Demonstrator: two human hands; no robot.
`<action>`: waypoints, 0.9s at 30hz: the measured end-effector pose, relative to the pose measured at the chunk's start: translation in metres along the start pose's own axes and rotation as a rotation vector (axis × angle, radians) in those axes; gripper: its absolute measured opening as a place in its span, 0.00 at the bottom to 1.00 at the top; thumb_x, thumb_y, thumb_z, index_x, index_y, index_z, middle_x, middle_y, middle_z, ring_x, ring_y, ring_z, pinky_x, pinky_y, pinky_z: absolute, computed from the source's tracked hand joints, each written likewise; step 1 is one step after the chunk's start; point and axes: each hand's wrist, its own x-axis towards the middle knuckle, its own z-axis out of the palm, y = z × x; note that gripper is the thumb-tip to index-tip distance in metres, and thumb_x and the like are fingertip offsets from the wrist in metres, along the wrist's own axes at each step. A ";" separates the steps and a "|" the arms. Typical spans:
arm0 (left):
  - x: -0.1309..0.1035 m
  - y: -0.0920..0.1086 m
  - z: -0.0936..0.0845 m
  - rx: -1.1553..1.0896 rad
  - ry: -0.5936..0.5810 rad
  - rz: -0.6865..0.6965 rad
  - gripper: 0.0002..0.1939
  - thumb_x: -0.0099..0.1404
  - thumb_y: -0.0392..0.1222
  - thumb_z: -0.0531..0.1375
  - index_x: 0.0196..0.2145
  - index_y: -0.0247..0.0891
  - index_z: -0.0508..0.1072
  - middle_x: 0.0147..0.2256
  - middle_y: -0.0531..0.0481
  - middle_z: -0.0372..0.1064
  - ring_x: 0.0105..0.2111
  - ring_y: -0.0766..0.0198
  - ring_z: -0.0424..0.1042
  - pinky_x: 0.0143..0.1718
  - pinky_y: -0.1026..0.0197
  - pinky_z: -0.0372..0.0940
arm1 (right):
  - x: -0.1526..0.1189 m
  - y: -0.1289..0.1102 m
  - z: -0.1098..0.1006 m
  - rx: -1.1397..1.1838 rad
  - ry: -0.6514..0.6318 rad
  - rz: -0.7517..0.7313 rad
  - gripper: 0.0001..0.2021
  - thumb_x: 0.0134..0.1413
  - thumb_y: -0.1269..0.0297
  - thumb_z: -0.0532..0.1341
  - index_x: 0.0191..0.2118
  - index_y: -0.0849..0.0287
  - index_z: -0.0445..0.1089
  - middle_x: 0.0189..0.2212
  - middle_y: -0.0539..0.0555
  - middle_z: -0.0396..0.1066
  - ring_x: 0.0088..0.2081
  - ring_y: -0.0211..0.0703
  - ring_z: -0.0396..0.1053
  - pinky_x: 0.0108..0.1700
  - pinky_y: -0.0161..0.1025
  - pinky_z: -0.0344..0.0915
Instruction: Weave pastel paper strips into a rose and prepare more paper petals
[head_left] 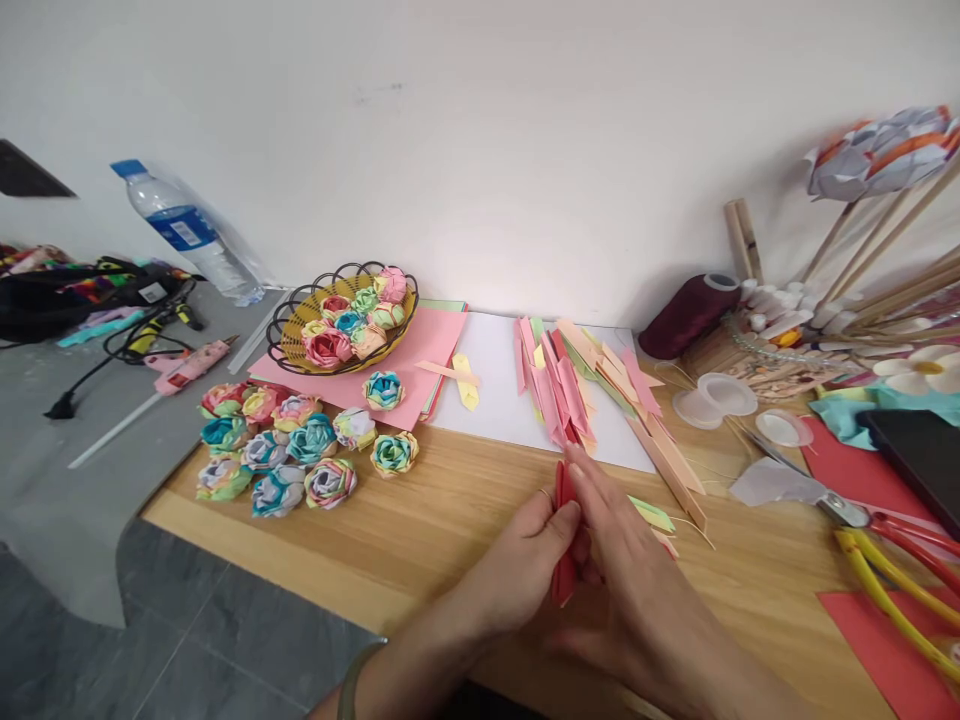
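A narrow piece of folded red paper stands upright between my two hands, just over the front part of the wooden table. My left hand pinches it between thumb and fingers from the left. Against its other side, my right hand presses with long, straight fingers; part of the paper is hidden behind them. Just beyond the fingertips lies a pile of folded pink paper strips on a white sheet. Peach folded strips lie to the right of that pile.
Several folded paper flowers sit at the left, near a woven basket of more flowers. A glue gun and a water bottle are farther left. Scissors, a thread spool and a black phone lie at the right.
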 end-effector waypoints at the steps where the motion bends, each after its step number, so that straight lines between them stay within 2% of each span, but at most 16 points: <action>1: 0.000 0.000 0.000 0.007 -0.005 0.005 0.16 0.55 0.52 0.60 0.31 0.35 0.65 0.21 0.58 0.57 0.21 0.72 0.58 0.26 0.65 0.51 | 0.000 0.000 0.001 -0.002 0.020 0.005 0.53 0.38 0.67 0.66 0.64 0.59 0.29 0.62 0.65 0.44 0.61 0.56 0.45 0.55 0.53 0.57; 5: 0.000 -0.001 -0.003 0.045 -0.022 0.013 0.18 0.55 0.53 0.60 0.33 0.35 0.66 0.23 0.57 0.58 0.22 0.71 0.61 0.28 0.65 0.54 | -0.001 0.001 0.006 0.076 0.056 0.072 0.48 0.43 0.70 0.62 0.64 0.55 0.30 0.59 0.62 0.54 0.56 0.51 0.58 0.50 0.47 0.64; 8: 0.001 -0.002 -0.004 0.042 -0.059 -0.001 0.19 0.53 0.54 0.60 0.30 0.35 0.64 0.23 0.57 0.58 0.21 0.72 0.62 0.27 0.65 0.55 | -0.004 0.000 0.007 0.197 0.002 0.160 0.50 0.42 0.68 0.63 0.64 0.52 0.29 0.59 0.62 0.53 0.51 0.50 0.64 0.39 0.39 0.71; 10: 0.002 -0.002 -0.003 0.020 -0.075 -0.026 0.19 0.52 0.55 0.61 0.29 0.35 0.63 0.22 0.57 0.58 0.20 0.73 0.61 0.25 0.66 0.55 | -0.005 0.000 0.003 0.290 -0.044 0.204 0.52 0.41 0.67 0.64 0.64 0.50 0.26 0.60 0.63 0.51 0.51 0.49 0.65 0.33 0.36 0.72; 12: 0.002 -0.002 -0.003 -0.011 -0.065 -0.061 0.20 0.51 0.55 0.61 0.28 0.35 0.62 0.21 0.58 0.58 0.18 0.74 0.61 0.23 0.66 0.54 | -0.006 0.003 -0.005 0.343 -0.068 0.197 0.52 0.43 0.62 0.65 0.64 0.50 0.25 0.61 0.62 0.49 0.53 0.51 0.62 0.36 0.38 0.72; 13: 0.002 -0.002 -0.004 -0.031 -0.042 -0.068 0.20 0.51 0.55 0.62 0.27 0.35 0.62 0.21 0.58 0.58 0.18 0.74 0.60 0.23 0.67 0.54 | -0.007 0.007 -0.011 0.333 -0.060 0.188 0.49 0.45 0.60 0.64 0.64 0.50 0.28 0.61 0.61 0.49 0.55 0.51 0.60 0.41 0.41 0.70; 15: 0.002 -0.001 -0.006 -0.075 0.042 -0.049 0.20 0.50 0.54 0.63 0.27 0.35 0.61 0.20 0.59 0.57 0.18 0.75 0.58 0.23 0.67 0.55 | -0.007 0.019 -0.023 0.230 0.006 0.194 0.34 0.53 0.59 0.58 0.63 0.50 0.43 0.59 0.58 0.55 0.57 0.49 0.57 0.50 0.45 0.65; 17: 0.002 0.001 -0.009 -0.109 0.144 0.000 0.20 0.49 0.53 0.64 0.26 0.35 0.60 0.19 0.60 0.55 0.18 0.76 0.56 0.23 0.68 0.56 | -0.008 0.033 -0.031 0.043 0.138 0.219 0.19 0.57 0.61 0.53 0.54 0.52 0.60 0.51 0.57 0.64 0.53 0.48 0.62 0.50 0.48 0.63; 18: 0.002 0.001 -0.011 -0.124 0.185 0.022 0.20 0.49 0.52 0.64 0.26 0.35 0.60 0.19 0.60 0.54 0.17 0.77 0.55 0.23 0.68 0.56 | -0.009 0.040 -0.032 -0.042 0.163 0.217 0.16 0.58 0.61 0.52 0.51 0.54 0.64 0.48 0.58 0.67 0.50 0.48 0.64 0.49 0.49 0.64; 20: 0.002 0.001 -0.015 -0.149 0.239 0.039 0.20 0.49 0.51 0.65 0.26 0.35 0.60 0.19 0.61 0.53 0.17 0.77 0.53 0.22 0.69 0.54 | -0.013 0.049 -0.030 -0.178 0.136 0.182 0.16 0.57 0.58 0.53 0.48 0.57 0.66 0.45 0.60 0.68 0.47 0.51 0.66 0.46 0.50 0.65; 23: 0.001 -0.001 -0.019 -0.171 0.260 0.037 0.21 0.48 0.51 0.65 0.27 0.36 0.60 0.19 0.60 0.54 0.17 0.77 0.53 0.21 0.70 0.53 | -0.018 0.052 -0.019 -0.304 0.048 0.155 0.20 0.56 0.55 0.54 0.51 0.60 0.63 0.46 0.62 0.68 0.48 0.55 0.64 0.46 0.53 0.65; 27: 0.000 -0.008 -0.021 -0.159 0.256 0.043 0.21 0.48 0.53 0.65 0.27 0.36 0.60 0.19 0.60 0.55 0.18 0.76 0.54 0.20 0.69 0.52 | -0.019 0.048 -0.012 -0.363 0.064 0.202 0.20 0.57 0.56 0.52 0.51 0.62 0.62 0.45 0.62 0.68 0.47 0.54 0.64 0.45 0.51 0.65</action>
